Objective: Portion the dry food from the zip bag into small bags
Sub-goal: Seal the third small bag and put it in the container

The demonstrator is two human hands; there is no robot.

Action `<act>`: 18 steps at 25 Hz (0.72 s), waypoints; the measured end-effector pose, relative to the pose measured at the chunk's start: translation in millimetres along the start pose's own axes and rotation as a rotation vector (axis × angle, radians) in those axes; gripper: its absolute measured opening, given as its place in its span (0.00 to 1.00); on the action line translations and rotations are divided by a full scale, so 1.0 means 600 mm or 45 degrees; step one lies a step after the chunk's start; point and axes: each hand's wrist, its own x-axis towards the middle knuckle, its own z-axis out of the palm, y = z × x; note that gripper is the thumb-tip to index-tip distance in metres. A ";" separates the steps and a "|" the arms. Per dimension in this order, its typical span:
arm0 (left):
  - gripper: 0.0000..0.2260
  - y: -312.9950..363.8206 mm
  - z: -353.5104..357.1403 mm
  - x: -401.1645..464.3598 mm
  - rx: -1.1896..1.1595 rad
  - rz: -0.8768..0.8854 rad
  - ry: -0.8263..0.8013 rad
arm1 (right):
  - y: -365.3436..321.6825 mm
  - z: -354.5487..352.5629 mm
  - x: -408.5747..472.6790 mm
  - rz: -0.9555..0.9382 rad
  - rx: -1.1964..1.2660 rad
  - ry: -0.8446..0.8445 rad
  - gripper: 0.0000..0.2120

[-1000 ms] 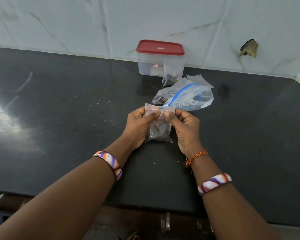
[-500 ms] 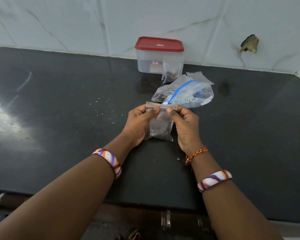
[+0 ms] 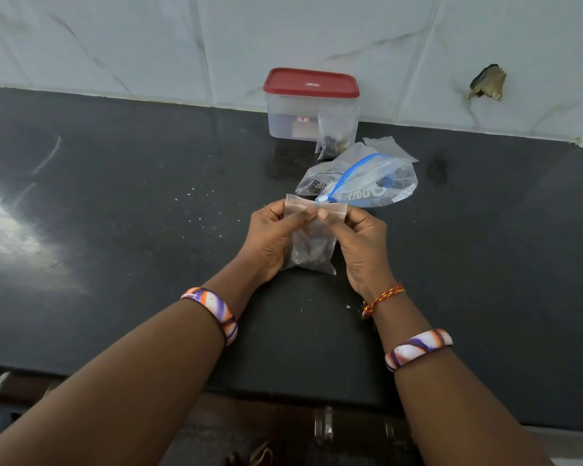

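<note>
- Clear plastic of the small bag point(image 3: 312, 245) sits upright between my palms, dark dry food gathered at its bottom.
- Both thumbs meet at its top strip: my left hand point(image 3: 271, 240) and right hand point(image 3: 362, 245) each pinch the seal, so I judge I am closing this portion.
- One filled bag point(image 3: 335, 136) already leans against the red-lidded container point(image 3: 308, 102).
- Behind my hands lies the zip bag point(image 3: 367, 181), blue seal open, a little food left inside, so more portions remain.
- An empty bag point(image 3: 389, 146) lies near it.
- Everything rests on a dark stone counter point(image 3: 132, 230), crumbs scattered, against a pale marble-patterned wall point(image 3: 148, 38).
</note>
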 end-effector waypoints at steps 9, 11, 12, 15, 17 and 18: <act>0.06 -0.005 -0.005 0.004 0.053 -0.039 -0.043 | 0.005 0.000 0.002 0.008 -0.138 -0.094 0.04; 0.06 -0.005 -0.004 0.005 -0.001 -0.053 -0.025 | 0.004 0.000 0.003 0.029 -0.040 -0.032 0.04; 0.07 -0.004 -0.003 0.005 -0.044 -0.077 -0.008 | 0.004 -0.001 0.005 0.035 0.011 0.016 0.04; 0.08 -0.006 -0.005 0.007 -0.078 -0.092 0.047 | 0.007 -0.004 0.008 0.019 0.044 0.090 0.08; 0.08 -0.007 -0.005 0.005 -0.056 -0.069 0.053 | 0.008 -0.006 0.008 0.010 0.010 0.060 0.08; 0.08 -0.007 -0.004 0.003 -0.048 -0.063 0.056 | 0.009 -0.006 0.007 0.010 0.001 0.042 0.08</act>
